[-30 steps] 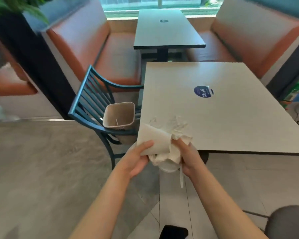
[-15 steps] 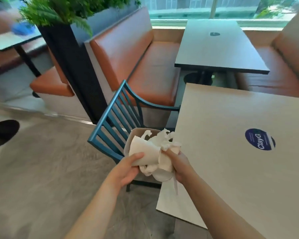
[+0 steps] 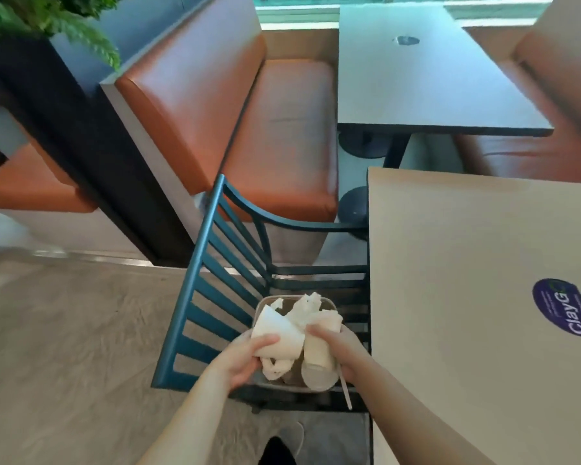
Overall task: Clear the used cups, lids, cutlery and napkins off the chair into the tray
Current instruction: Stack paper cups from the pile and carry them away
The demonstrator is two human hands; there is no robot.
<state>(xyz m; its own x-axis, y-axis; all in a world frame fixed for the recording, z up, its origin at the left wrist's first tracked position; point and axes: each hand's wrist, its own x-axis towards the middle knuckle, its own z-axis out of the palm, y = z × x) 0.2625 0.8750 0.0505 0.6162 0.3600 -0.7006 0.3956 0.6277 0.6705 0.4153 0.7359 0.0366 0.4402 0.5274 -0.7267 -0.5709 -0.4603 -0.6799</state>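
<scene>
A brown paper tray (image 3: 261, 305) sits on the seat of the teal slatted chair (image 3: 195, 297). Right over the tray I hold a bundle of used things. My left hand (image 3: 245, 359) grips a white paper cup (image 3: 275, 333) lying on its side. My right hand (image 3: 341, 347) grips crumpled white napkins (image 3: 311, 310) together with a second cup (image 3: 317, 359) and its round lid (image 3: 317, 377). A thin white piece of cutlery or straw (image 3: 345, 391) hangs down from that hand. The tray's inside is mostly hidden by the bundle.
A beige table (image 3: 477, 297) with a blue round sticker (image 3: 565, 307) stands directly right of the chair. Behind are orange bench seats (image 3: 282, 135), a dark table (image 3: 416, 72) and a black planter wall (image 3: 81, 146) at left. Grey floor lies on the left.
I have stepped in toward the chair. Both hands have carried the bundle of cups and napkins from beside the table edge to directly above the tray, and lower.
</scene>
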